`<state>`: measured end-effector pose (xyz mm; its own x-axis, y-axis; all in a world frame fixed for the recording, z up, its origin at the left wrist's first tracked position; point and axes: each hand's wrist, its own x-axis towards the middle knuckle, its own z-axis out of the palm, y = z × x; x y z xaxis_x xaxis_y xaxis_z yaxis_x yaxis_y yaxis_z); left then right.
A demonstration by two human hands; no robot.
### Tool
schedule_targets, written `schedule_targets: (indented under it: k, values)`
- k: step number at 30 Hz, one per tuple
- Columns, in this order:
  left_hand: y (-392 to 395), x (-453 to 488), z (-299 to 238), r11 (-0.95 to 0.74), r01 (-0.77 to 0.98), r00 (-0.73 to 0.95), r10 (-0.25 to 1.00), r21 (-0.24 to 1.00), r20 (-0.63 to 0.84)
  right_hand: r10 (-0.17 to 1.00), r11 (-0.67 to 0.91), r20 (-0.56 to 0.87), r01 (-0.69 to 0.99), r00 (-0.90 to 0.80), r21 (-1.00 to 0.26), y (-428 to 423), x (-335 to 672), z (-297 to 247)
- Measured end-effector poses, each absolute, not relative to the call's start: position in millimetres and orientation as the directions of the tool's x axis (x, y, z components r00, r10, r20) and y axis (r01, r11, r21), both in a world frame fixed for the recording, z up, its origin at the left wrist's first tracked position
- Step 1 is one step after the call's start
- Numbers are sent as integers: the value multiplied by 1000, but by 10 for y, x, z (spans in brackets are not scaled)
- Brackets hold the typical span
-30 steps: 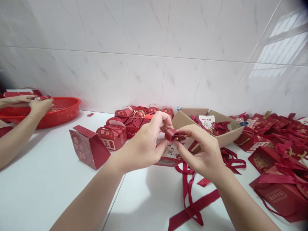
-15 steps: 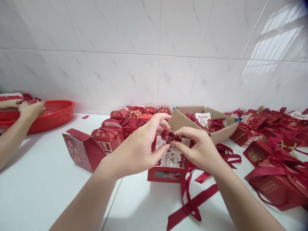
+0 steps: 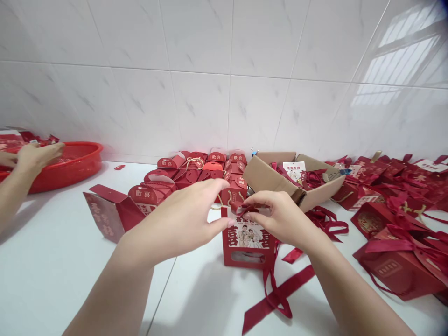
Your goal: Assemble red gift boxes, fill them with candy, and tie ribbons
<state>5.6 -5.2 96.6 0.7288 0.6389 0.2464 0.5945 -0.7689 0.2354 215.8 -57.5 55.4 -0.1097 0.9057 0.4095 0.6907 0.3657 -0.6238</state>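
While right hand [image 3: 278, 215] pinches red loop [image 3: 238, 208], box [image 3: 249, 237] corner hidden.

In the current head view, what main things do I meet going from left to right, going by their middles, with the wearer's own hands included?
Red basin → slanted red box → open left hand → red box with a couple's picture → right hand → ribbon-tied red box.
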Motion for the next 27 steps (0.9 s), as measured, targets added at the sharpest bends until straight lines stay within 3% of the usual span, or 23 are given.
schedule_targets:
  k: [3, 6, 14, 19, 27]
  values:
    - [-37, 126, 918, -764, 623, 763, 641, 164, 84, 914, 349, 388, 713, -117, -609, -580, 2168, 561]
    - [-61, 210, 906, -752, 644, 758, 652, 138, 21, 913, 312, 397, 791, -95, -527, -603, 2184, 579]
    - [-125, 280, 881, -770, 629, 770, 636, 110, 53, 939, 210, 339, 869, -53, -447, -663, 2141, 589]
    - [-112, 276, 869, -757, 646, 754, 653, 98, 79, 903, 246, 426, 883, -59, -399, -604, 2117, 540]
    - [-26, 176, 908, -738, 651, 742, 668, 175, 59, 873, 327, 477, 844, -98, -424, -575, 2058, 502]
